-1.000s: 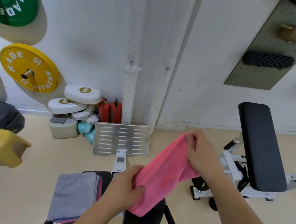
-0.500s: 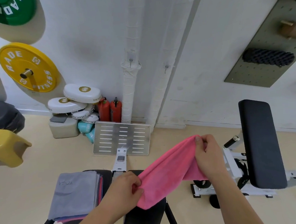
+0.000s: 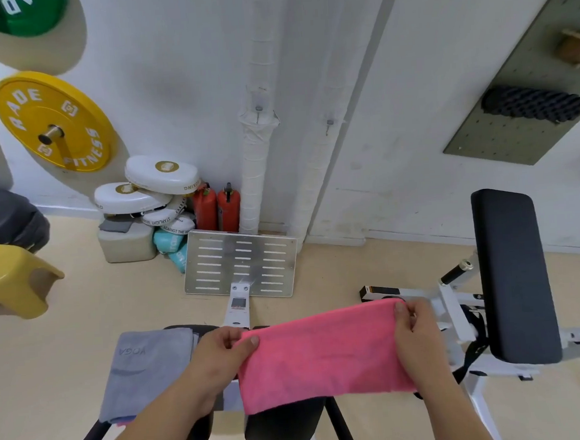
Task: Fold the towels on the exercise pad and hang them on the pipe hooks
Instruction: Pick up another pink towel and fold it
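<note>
Shows the folding step, lower centre of frame: pinches the pink towel (image 3: 322,355) taut by its top corners, with the fingers of left hand (image 3: 216,359) and right hand (image 3: 418,334) curled on the cloth, above the exercise pad (image 3: 286,426). Leaves a folded grey towel (image 3: 144,371) at lower left. Probably calls next for one more fold, then a lift to the pipe hooks (image 3: 258,109), upper centre.

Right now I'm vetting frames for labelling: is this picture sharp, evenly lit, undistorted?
Head view: soft even light, no glare. Head view: wide-angle distortion slants the white wrapped pipe. Head view: pink fleecy towel, left hand and right hand look sharp.
</note>
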Available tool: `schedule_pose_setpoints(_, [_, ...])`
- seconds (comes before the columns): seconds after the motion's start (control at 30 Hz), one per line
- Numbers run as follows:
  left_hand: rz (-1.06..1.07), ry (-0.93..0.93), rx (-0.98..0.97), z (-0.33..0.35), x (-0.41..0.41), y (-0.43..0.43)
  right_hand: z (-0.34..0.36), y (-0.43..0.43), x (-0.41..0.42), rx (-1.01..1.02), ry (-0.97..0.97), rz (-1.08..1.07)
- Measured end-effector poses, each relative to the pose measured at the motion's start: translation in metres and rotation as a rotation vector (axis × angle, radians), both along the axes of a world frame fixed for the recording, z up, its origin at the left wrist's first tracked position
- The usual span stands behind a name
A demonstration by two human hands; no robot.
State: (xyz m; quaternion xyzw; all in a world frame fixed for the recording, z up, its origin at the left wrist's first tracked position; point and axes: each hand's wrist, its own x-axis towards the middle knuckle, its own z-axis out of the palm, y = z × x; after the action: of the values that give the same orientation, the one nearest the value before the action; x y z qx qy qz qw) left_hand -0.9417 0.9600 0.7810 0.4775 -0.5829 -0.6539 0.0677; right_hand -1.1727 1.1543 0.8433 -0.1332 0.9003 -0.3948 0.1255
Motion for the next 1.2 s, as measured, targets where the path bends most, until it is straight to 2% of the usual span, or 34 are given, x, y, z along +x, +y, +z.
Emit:
schedule_pose_setpoints(0.07, [0.007,-0.041,0.038,0.002,0.003,0.0,-0.003,-0.002,0.009,-0.001,-0.039,0.035])
schedule_pose_setpoints(0.17, [0.005,-0.074,-0.005,0.014,0.008,0.004,-0.006,-0.013,0.03,-0.034,-0.11,0.11])
schedule_pose_setpoints(0.33, [0.037,0.095,0.077,0.022,0.015,0.006,-0.004,-0.049,0.088,-0.123,-0.181,0.223])
schedule_pose_setpoints(0.47, [0.069,0.231,0.192,0.024,0.018,0.004,-0.013,-0.08,0.138,-0.206,-0.359,0.351])
schedule_pose_setpoints(0.63, [0.078,0.327,0.279,0.024,0.04,-0.015,-0.019,-0.098,0.162,-0.319,-0.489,0.247])
schedule_pose_setpoints(0.83, [0.107,0.297,0.265,0.025,0.057,-0.029,-0.024,-0.109,0.182,-0.331,-0.574,0.183])
schedule_pose_setpoints(1.1, [0.197,0.302,0.222,0.036,0.065,-0.021,-0.021,-0.103,0.195,-0.308,-0.507,0.2])
schedule_pose_setpoints(1.2, [0.179,0.321,0.173,0.047,0.067,-0.014,-0.014,-0.095,0.196,-0.324,-0.545,0.25])
